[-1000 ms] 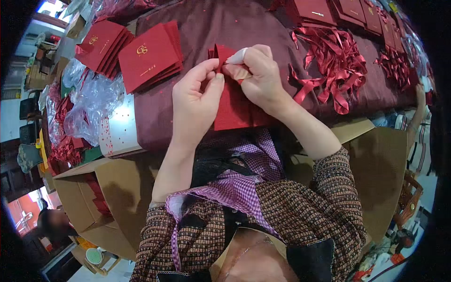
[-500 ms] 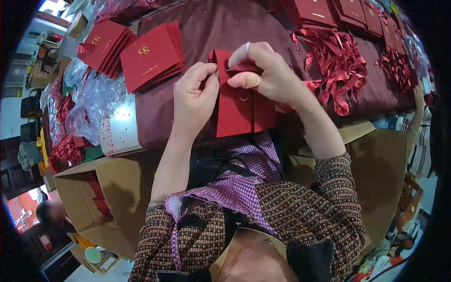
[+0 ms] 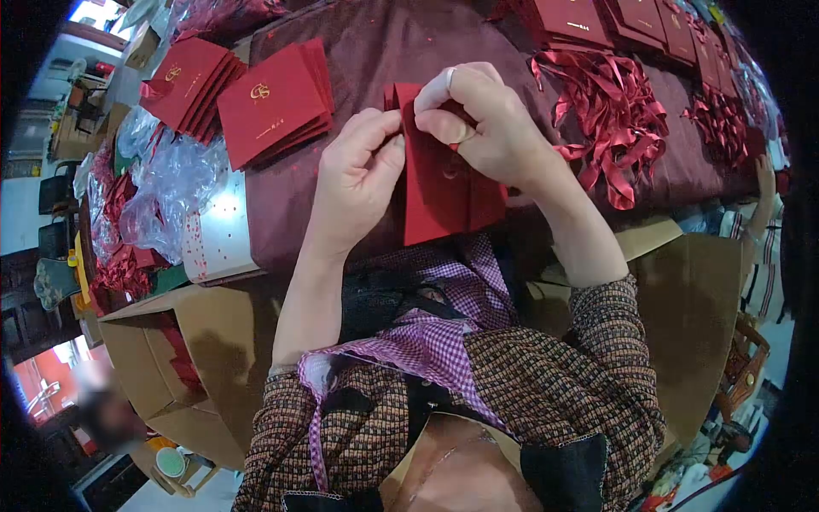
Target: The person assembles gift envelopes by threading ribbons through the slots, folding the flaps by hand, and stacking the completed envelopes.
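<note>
A red paper bag (image 3: 435,200) with a faint mark on its front stands tilted before me at the table's near edge. My left hand (image 3: 363,175) is closed in a pinch at the bag's upper left edge. Against the upper part of the bag, my right hand (image 3: 486,124) curls shut, thumb pressed to the fingers; one finger wears a pale cover. A small bright red bit shows under that thumb, and the fingers hide what it belongs to.
Stacks of red bags with gold print (image 3: 271,104) lie to the left, beside clear plastic wrap (image 3: 171,183). A heap of red ribbons (image 3: 610,119) is on the right, with more bags (image 3: 567,21) behind. Cardboard boxes (image 3: 226,358) flank me. Another person's hand (image 3: 765,175) shows far right.
The red bag has shifted slightly right and turned. My right thumb has closed against the fingers, which were apart before. My left hand has moved a little right, still pinched.
</note>
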`<action>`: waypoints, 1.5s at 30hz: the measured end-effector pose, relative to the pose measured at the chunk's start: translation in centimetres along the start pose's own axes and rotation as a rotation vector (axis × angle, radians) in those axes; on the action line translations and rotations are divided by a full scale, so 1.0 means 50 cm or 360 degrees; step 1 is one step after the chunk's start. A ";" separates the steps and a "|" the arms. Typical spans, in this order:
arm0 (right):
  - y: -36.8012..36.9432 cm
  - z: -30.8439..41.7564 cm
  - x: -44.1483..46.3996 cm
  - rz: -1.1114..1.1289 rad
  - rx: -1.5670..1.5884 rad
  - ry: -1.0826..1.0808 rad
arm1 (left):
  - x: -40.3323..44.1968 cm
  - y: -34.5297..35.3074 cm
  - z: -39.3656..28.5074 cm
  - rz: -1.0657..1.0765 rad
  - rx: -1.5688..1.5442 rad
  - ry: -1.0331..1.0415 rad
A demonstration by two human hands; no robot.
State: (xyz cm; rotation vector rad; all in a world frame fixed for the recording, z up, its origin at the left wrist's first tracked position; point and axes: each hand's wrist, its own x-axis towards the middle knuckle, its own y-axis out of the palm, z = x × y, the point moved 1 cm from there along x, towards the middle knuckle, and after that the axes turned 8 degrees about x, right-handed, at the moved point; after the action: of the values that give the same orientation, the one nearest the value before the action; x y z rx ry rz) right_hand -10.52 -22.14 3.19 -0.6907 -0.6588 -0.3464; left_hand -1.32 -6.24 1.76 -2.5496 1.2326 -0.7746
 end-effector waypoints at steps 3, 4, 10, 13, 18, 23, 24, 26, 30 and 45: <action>0.009 0.002 -0.008 -0.0050 0.0072 0.0036 | -0.002 0.009 0.023 -0.0064 -0.0015 0.0066; 0.010 0.001 -0.010 -0.0026 0.0098 0.0047 | -0.004 0.010 0.025 -0.0063 -0.0016 0.0066; -0.015 -0.002 0.019 -0.0064 0.0162 -0.0090 | -0.007 0.019 0.022 -0.0108 0.0315 0.0152; -0.020 -0.014 0.029 0.0469 -0.0065 -0.0061 | -0.006 0.023 0.018 -0.0100 0.0416 0.0317; -0.023 -0.018 0.028 0.0412 0.0389 0.0093 | -0.015 0.016 0.024 -0.0067 0.0056 -0.0135; -0.058 -0.023 0.020 0.0399 0.0552 0.0317 | -0.016 -0.035 0.056 -0.0388 -0.0597 -0.0500; -0.066 -0.030 0.017 0.0375 0.0400 0.0272 | -0.020 -0.048 0.065 -0.0493 -0.0826 -0.0577; -0.074 -0.052 0.010 0.0332 0.0655 0.0488 | -0.027 -0.069 0.083 -0.0604 -0.1112 -0.0557; -0.073 -0.053 0.014 0.0364 0.0581 0.0774 | -0.043 -0.059 0.052 -0.0683 0.0101 -0.0496; -0.068 -0.060 -0.009 0.0197 0.0150 0.0667 | -0.048 -0.025 0.037 -0.0273 0.0620 -0.0246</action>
State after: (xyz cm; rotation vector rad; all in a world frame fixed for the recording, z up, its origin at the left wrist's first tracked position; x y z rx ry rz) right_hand -11.22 -26.62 2.74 -0.5432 -0.2316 -0.3305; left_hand -0.72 -3.68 -0.16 -2.3571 0.7384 -0.7492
